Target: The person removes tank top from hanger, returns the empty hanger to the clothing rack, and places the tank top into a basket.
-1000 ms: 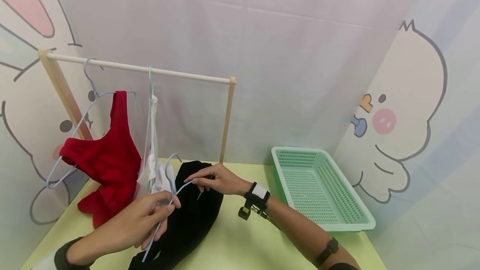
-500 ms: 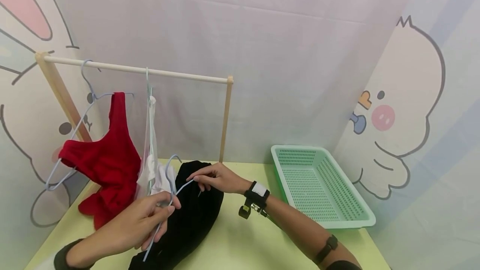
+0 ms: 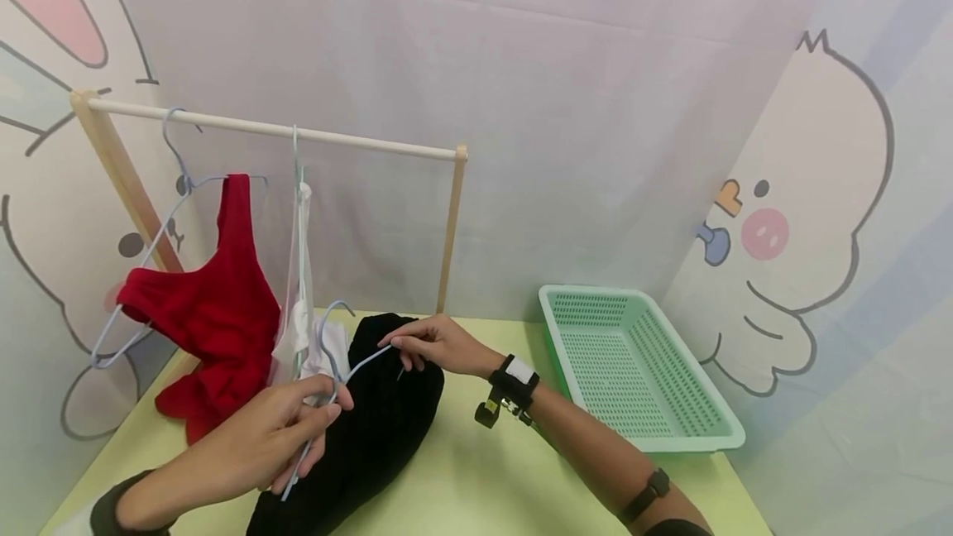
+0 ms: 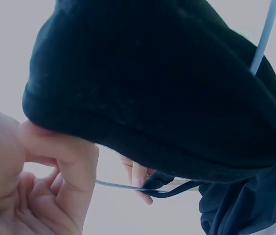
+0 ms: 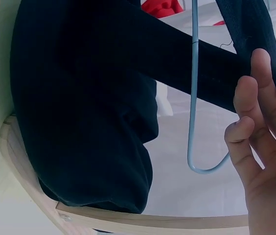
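Observation:
My left hand [image 3: 298,433] grips a light blue wire hanger [image 3: 365,361] just below its hook, in the head view's lower left. At the hanger's right shoulder, my right hand [image 3: 439,346] pinches the wire together with a strap of a black garment [image 3: 387,424]. The right wrist view shows the strap [image 5: 172,68] running to those fingertips, with the hanger's rounded end [image 5: 201,169] dangling beside them. Black cloth [image 4: 128,88] hangs above the left hand in the left wrist view, and part of the wire is hidden behind it.
A wooden rack [image 3: 372,143] stands at the back left. From its rod hang a red top [image 3: 223,296] on a blue hanger and a white garment [image 3: 301,271] on a pale green one. A green plastic basket [image 3: 554,337] sits at the right on the yellow table [image 3: 491,470].
My left hand has shifted slightly left with the hanger's hook. The right hand has moved a little to the right, and slightly more of the hanger's shoulder shows between the hands.

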`<state>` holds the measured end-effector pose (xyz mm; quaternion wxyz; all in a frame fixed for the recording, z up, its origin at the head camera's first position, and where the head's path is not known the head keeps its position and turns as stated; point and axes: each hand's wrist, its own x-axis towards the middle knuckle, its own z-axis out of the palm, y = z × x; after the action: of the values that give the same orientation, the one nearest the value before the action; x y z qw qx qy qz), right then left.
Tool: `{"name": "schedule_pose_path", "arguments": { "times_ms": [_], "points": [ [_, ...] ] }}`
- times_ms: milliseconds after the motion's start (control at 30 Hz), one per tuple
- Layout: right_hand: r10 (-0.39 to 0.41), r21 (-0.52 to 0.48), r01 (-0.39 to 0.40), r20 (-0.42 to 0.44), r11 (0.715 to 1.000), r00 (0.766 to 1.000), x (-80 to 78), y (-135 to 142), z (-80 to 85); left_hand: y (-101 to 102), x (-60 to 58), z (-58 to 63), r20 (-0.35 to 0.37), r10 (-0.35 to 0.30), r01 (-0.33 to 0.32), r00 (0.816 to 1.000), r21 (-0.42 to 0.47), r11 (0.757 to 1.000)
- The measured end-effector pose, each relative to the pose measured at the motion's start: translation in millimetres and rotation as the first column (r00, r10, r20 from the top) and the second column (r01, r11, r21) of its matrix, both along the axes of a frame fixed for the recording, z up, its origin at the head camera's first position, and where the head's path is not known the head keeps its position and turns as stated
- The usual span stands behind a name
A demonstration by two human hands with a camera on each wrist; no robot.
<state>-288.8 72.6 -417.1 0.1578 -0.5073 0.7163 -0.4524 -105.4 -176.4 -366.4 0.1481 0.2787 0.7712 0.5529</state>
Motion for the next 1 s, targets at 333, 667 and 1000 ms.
{"name": "schedule_pose_path", "arguments": {
  "times_ms": [333, 667, 1000],
  "points": [
    [-0.03, -0.018, 0.031, 0.054, 0.999, 0.998, 7.7, 2.8, 10.3, -4.9, 2.5, 5.7, 0.001, 0.056, -0.055, 0.998, -0.105, 0.993],
    [-0.035, -0.012, 0.035, 0.038, 0.999, 0.999, 8.5, 4.5, 8.7, -7.3, 4.6, 4.7, 0.007, 0.049, -0.048, 0.999, -0.101, 0.994],
    [-0.076, -0.017, 0.076, 0.01, 0.997, 0.997, 12.2, 3.4, 9.5, -7.4, 6.6, 7.7, -0.026, 0.044, -0.046, 0.999, -0.087, 0.995]
  ]
}}
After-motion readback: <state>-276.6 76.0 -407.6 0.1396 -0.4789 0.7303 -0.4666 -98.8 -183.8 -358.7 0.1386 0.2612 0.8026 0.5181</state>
